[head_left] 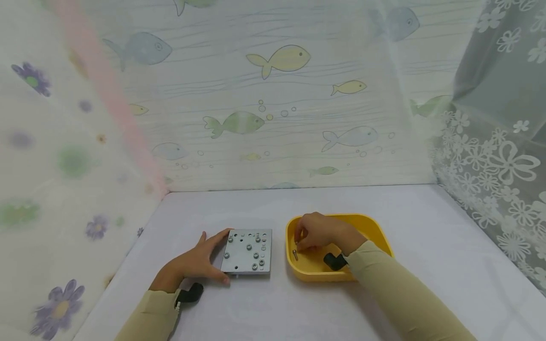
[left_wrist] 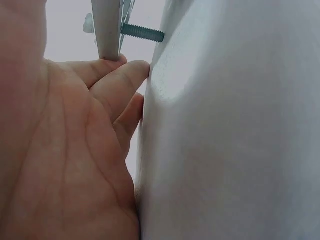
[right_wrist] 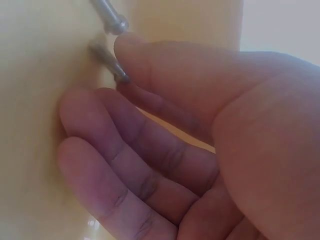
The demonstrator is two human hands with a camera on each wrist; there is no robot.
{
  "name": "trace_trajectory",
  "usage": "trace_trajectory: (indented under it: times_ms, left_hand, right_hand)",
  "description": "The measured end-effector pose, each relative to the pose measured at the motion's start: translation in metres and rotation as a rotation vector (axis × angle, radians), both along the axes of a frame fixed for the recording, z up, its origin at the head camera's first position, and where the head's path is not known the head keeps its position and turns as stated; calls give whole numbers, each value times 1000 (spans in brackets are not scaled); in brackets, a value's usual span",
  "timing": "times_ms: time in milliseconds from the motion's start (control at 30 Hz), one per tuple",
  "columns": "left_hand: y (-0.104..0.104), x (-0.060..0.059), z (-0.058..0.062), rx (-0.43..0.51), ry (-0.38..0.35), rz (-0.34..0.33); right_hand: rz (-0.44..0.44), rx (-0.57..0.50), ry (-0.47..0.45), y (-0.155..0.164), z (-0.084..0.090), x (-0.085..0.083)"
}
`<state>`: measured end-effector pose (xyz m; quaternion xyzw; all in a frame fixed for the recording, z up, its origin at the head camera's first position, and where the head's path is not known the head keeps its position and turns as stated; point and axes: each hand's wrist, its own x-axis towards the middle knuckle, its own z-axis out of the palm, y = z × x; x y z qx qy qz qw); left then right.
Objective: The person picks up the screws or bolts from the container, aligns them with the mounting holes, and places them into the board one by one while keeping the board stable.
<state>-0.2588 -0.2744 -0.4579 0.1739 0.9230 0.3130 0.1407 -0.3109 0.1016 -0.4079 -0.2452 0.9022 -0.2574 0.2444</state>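
My left hand (head_left: 194, 263) holds a grey metal plate (head_left: 243, 258) by its left side, thumb at the near corner and index finger at the far one. Several socket-head screws (head_left: 249, 246) stand in the plate's holes. In the left wrist view a threaded screw shank (left_wrist: 143, 32) sticks out from its underside, above the table. Inside the yellow tray (head_left: 313, 275), my right hand (head_left: 317, 231) has curled fingers, with thumb and index finger pinching a small screw (right_wrist: 109, 61). Another screw (head_left: 295, 255) lies on the tray floor close to the fingertips.
A white-covered table (head_left: 273, 310) bears the plate and, to its right, the tray. Patterned curtains (head_left: 277, 142) hang behind and at both sides. A black wrist camera (head_left: 189, 293) sits at the left wrist, and another (head_left: 334, 262) at the right.
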Motion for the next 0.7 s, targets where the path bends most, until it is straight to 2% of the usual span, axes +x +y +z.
trace_trajectory:
  times_ms: [133, 400, 700]
  left_hand:
    - [-3, 0, 0, 7, -30, 12]
    - [-4, 0, 1, 7, -47, 18]
    - [-9, -1, 1, 66, -42, 8]
  right_hand:
    - [-6, -1, 1, 0, -3, -1]
    - [-33, 10, -17, -1, -3, 0]
    - [-31, 44, 14, -3, -5, -1]
